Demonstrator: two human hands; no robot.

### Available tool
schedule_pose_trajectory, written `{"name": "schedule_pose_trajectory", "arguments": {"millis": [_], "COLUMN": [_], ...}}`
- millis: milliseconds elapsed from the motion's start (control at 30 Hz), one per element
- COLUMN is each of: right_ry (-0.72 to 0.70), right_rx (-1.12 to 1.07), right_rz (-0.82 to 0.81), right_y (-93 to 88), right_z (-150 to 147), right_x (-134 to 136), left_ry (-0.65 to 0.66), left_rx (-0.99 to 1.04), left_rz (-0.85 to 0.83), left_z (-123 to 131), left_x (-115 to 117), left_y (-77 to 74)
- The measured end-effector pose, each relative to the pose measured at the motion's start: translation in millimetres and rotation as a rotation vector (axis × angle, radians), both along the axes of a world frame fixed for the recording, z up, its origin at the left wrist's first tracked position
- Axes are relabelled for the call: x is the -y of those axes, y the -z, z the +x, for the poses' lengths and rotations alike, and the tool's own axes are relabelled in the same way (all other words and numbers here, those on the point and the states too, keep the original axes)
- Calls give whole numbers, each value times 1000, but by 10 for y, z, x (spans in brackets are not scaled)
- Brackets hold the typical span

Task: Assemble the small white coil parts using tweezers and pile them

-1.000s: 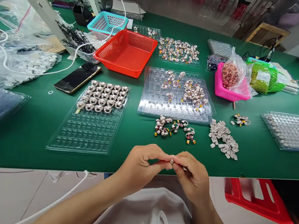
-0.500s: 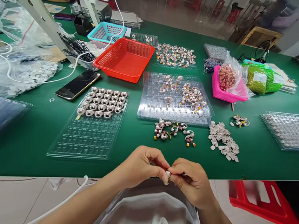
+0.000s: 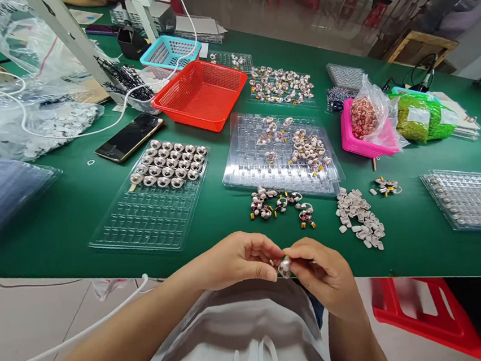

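Note:
My right hand [image 3: 324,274] pinches a small shiny ring-shaped piece [image 3: 285,266] near the table's front edge. Fingers of my left hand [image 3: 242,262] curl at the piece's left side, with something small at their tips that I cannot make out. Beyond my hands lie loose pieces with wires and yellow tabs [image 3: 262,203]. Flat pale caps [image 3: 360,217] are heaped to the right of them. To the left, a clear tray [image 3: 142,221] holds rows of shiny rounded pieces [image 3: 166,166] in its far half. A stack of clear trays [image 3: 248,171] carries more wired pieces.
A red basket [image 3: 202,96] and a blue basket [image 3: 171,52] stand behind a phone [image 3: 129,138]. A pink basket [image 3: 367,144] holds a bag, beside green bags [image 3: 422,120]. Filled trays [image 3: 472,201] lie at right. A red stool [image 3: 427,315] stands below the edge.
Both hands have shifted slightly right. The ring-shaped piece shows more between them, and the left thumb and fingers have parted a little from it. The camera view has shifted slightly.

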State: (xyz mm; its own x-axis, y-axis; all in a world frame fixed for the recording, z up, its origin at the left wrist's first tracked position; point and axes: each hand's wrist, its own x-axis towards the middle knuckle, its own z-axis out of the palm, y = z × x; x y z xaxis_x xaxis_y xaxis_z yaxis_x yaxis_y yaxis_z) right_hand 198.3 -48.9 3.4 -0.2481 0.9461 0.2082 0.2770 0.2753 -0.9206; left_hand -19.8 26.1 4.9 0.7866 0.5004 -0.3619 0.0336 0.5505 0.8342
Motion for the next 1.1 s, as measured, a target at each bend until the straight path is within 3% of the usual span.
{"name": "schedule_pose_trajectory", "arguments": {"millis": [133,233,333,467,533,667,767,867,1000,1100], "right_ry": [63,110,78,21,-14,-112,-159,-127,94,125], "right_rx": [169,228,175,103,86,61,64,27,-34,-44], "right_rz": [172,341,451,547,551,528,457,356,117,-70], "right_y": [17,47,47,22,3,-82,-152,-151,-58,-25], "right_z": [-3,-52,-82,-67,-55,-63,-83,-75,-13,9], "right_x": [-26,-55,-88,-152,-193,-281,-318,-293,-192,-151], "left_ry": [-101,-73,-95,-256,-242,4,82,42,-137,-230], "left_rx": [-104,-56,14,0,17,59,58,66,-4,-43], "left_rz": [86,53,-13,48,58,-25,-79,-86,-50,2], "left_z": [-37,-26,-5,-21,-41,-44,-5,43,73,84], "left_x": [31,94,140,103,54,-59,-117,-118,-51,3], "left_y": [-122,-190,-172,-112,-109,-144,-150,-126,-119,-137]}}
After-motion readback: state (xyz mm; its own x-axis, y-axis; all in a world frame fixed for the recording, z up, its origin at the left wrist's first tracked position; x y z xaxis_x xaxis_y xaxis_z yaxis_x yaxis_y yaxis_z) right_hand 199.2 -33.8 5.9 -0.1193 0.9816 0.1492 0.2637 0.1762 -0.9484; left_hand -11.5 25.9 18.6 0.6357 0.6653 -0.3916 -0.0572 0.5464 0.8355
